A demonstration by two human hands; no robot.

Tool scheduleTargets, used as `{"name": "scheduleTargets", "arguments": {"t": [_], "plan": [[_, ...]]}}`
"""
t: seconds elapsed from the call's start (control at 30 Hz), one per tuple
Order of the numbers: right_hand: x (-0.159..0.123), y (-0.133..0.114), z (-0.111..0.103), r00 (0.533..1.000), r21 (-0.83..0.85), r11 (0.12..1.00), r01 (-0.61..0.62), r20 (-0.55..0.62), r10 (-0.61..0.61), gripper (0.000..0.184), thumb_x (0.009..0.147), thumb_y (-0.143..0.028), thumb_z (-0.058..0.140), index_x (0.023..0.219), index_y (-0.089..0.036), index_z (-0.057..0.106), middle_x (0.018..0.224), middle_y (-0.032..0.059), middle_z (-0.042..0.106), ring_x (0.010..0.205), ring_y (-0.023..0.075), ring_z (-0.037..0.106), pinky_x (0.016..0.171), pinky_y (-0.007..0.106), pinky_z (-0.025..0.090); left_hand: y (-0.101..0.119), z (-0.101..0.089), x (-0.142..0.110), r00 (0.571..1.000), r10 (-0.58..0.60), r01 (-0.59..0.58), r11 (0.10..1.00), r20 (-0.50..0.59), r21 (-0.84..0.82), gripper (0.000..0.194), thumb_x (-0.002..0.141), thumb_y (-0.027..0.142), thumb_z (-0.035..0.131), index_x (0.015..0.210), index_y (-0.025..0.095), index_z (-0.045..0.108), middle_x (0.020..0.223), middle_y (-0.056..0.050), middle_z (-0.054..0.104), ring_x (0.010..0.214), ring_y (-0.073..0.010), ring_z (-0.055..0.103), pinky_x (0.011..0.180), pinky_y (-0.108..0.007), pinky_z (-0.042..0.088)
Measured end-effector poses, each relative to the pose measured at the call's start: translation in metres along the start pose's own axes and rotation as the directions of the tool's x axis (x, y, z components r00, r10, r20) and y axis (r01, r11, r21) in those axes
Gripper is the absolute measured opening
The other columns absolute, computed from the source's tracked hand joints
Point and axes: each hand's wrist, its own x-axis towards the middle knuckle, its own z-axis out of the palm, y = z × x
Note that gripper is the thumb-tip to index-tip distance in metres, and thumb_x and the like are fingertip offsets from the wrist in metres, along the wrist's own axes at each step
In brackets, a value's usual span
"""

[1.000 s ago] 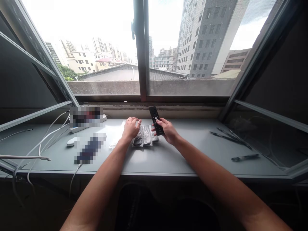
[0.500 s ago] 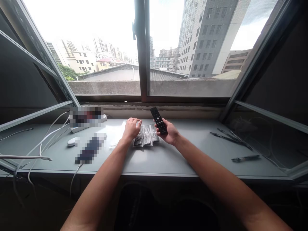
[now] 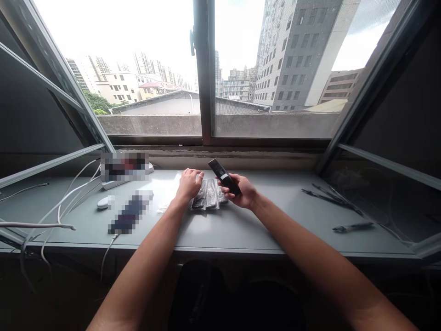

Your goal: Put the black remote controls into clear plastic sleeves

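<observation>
A black remote control (image 3: 223, 176) is gripped in my right hand (image 3: 244, 190), above the table and tilted up to the left. Its back faces me, with a small white label on it. Several clear plastic packets (image 3: 208, 195) with dark items inside lie side by side on the table, partly below the remote. My left hand (image 3: 190, 183) rests by the left end of these packets, thumb apart from the fingers, holding nothing that I can see. Its fingertips are partly hidden.
On the left are a power strip (image 3: 146, 171), a white mouse-like object (image 3: 102, 203), a blurred-out dark device (image 3: 129, 214) and white cables (image 3: 57, 202). Pens (image 3: 353, 227) and dark thin tools (image 3: 330, 201) lie on the right. A window (image 3: 206, 92) stands behind the table.
My right hand has turned the remote over: its button side showed before, its back shows now. The remote's top end leans further left. My left hand has stayed in place.
</observation>
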Motion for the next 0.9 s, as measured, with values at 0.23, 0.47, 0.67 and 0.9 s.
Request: {"name": "scheduleTargets", "arguments": {"t": [0.23, 0.47, 0.67, 0.9], "plan": [[0.004, 0.008, -0.003, 0.984, -0.116, 0.98, 0.163, -0.051, -0.169, 0.021, 0.085, -0.022, 0.085, 0.102, -0.02, 0.073, 0.086, 0.0047, 0.075, 0.078, 0.0193, 0.071, 0.069, 0.03, 0.06, -0.003, 0.002, -0.001, 1.0, 0.0, -0.001, 1.0, 0.02, 0.008, 0.044, 0.112, 0.044, 0.042, 0.119, 0.021, 0.079, 0.131, -0.013, 0.076, 0.135, -0.0325, 0.06, 0.127, -0.053, 0.036], [0.002, 0.012, 0.001, 0.857, -0.443, 0.751, 0.49, 0.09, -0.507, 0.046, 0.072, -0.041, 0.101, 0.105, -0.022, 0.076, 0.11, 0.008, 0.082, 0.112, 0.0288, 0.077, 0.108, 0.046, 0.056, -0.002, 0.002, 0.0, 0.999, 0.032, -0.032, 0.999, 0.005, 0.043, 0.043, 0.112, 0.042, 0.044, 0.117, 0.02, 0.08, 0.128, -0.014, 0.076, 0.134, -0.0329, 0.061, 0.13, -0.053, 0.034], [-0.012, 0.012, 0.009, 0.662, -0.653, 0.332, 0.681, 0.355, -0.66, 0.013, 0.093, -0.034, 0.083, 0.104, -0.029, 0.078, 0.132, 0.0084, 0.077, 0.139, 0.0316, 0.066, 0.124, 0.053, 0.044, -0.002, 0.002, 0.0, 1.0, 0.023, -0.024, 0.998, 0.015, 0.051, 0.043, 0.111, 0.044, 0.044, 0.118, 0.022, 0.081, 0.13, -0.014, 0.075, 0.135, -0.0337, 0.059, 0.129, -0.056, 0.035], [0.0, 0.015, 0.002, 0.696, -0.668, 0.415, 0.618, 0.22, -0.683, 0.029, 0.09, -0.046, 0.087, 0.111, -0.028, 0.078, 0.119, 0.0069, 0.081, 0.116, 0.0289, 0.074, 0.111, 0.046, 0.053, -0.004, 0.006, -0.001, 0.999, 0.036, -0.036, 0.998, -0.003, 0.051, 0.04, 0.11, 0.043, 0.046, 0.115, 0.024, 0.081, 0.128, -0.013, 0.076, 0.137, -0.0352, 0.058, 0.128, -0.057, 0.037]]}}
